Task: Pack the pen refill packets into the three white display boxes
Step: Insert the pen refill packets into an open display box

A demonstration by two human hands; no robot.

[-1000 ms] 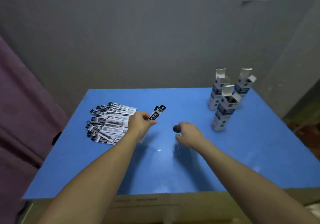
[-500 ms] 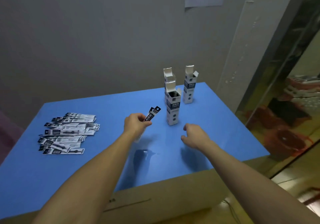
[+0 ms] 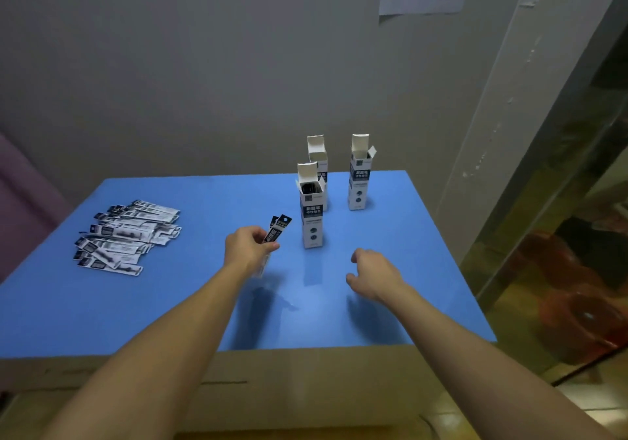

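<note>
Left hand (image 3: pixel 249 247) pinching refill packets (image 3: pixel 276 232) beside nearest box (image 3: pixel 311 215), right hand (image 3: pixel 372 274) loosely curled — holding nothing

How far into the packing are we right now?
Early, it seems. Done: all three display boxes stand upright with top flaps open; the nearest shows something dark inside, contents unclear. In hand: the left hand grips a few refill packets beside that box; the right hand hovers empty. Left: the pile of packets on the blue table.
</note>
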